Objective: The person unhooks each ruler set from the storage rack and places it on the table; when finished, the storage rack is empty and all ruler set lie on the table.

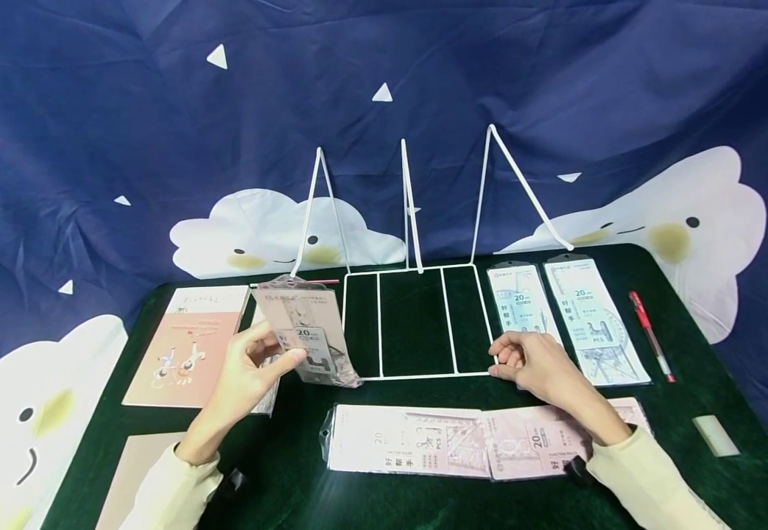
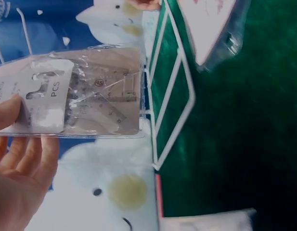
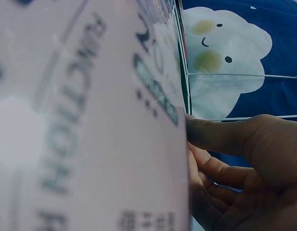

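Observation:
My left hand point(image 1: 243, 372) pinches a packaged ruler set point(image 1: 299, 305), thumb on its front and fingers behind. In the left wrist view, clear rulers point(image 2: 102, 98) show through the plastic sleeve. The pack's top edge meets the lower end of the left prong of a white wire rack point(image 1: 417, 377); whether the prong passes through the hang hole I cannot tell. At the rack's lower right corner, the thumb and fingers of my right hand point(image 1: 543, 366) hold the frame. Two pink ruler packs point(image 1: 410, 440) lie in front of the rack, the right one partly under my right forearm.
Two blue ruler packs point(image 1: 597, 320) lie right of the rack, near a red pen point(image 1: 652, 335) and an eraser point(image 1: 716, 436). On the left are an orange-covered notebook point(image 1: 188, 346) and a beige booklet point(image 1: 135, 471). A cloud-patterned curtain point(image 1: 384, 44) hangs behind the green table.

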Action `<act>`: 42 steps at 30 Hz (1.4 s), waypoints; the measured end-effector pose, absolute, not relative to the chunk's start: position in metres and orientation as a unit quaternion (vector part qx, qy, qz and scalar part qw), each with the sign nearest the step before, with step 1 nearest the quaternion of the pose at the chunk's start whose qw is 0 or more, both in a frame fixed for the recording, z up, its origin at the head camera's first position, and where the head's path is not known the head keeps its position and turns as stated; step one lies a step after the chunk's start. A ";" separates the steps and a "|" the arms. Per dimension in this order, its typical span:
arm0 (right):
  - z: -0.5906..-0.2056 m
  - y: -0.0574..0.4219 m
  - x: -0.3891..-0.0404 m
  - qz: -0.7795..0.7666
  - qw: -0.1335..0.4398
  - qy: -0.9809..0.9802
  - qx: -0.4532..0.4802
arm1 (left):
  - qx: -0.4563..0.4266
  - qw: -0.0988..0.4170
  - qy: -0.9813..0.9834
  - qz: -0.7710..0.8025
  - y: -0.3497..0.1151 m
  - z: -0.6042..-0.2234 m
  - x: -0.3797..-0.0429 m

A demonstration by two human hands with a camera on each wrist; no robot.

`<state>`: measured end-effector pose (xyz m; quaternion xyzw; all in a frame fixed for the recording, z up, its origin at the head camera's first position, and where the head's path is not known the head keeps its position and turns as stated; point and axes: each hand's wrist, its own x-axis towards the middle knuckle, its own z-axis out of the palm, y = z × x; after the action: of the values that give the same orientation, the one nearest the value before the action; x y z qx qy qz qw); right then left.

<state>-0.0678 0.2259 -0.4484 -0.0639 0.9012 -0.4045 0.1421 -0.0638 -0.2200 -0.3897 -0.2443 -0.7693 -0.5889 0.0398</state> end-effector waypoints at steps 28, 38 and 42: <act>-0.452 0.225 -0.067 -0.404 0.133 0.903 -0.067 | -0.017 -0.144 -0.837 -0.528 -0.247 -0.455 -0.125; -0.450 0.226 -0.068 -0.397 0.128 0.906 -0.073 | -0.039 -0.064 -0.938 -0.339 -0.236 -0.448 -0.125; -0.450 0.227 -0.068 -0.398 0.129 0.905 -0.073 | -0.042 -0.046 -0.953 -0.297 -0.234 -0.447 -0.121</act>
<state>-0.0681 0.2268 -0.4502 -0.0733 0.9054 -0.3980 0.1286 -0.1212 -0.2340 -0.4471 -0.0425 -0.9529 -0.2967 -0.0462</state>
